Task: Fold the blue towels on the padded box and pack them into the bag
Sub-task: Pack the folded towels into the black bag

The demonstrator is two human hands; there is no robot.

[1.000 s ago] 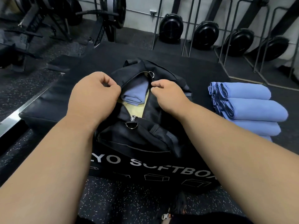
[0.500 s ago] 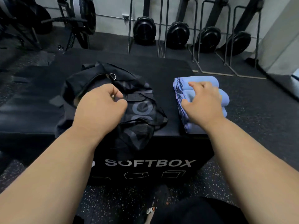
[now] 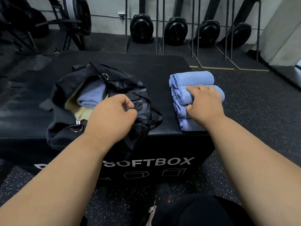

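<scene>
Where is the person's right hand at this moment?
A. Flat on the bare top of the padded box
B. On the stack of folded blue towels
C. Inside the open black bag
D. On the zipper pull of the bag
B: the right hand grips one folded towel in the stack of blue towels beside the black bag, whose fabric the left hand holds.
</scene>
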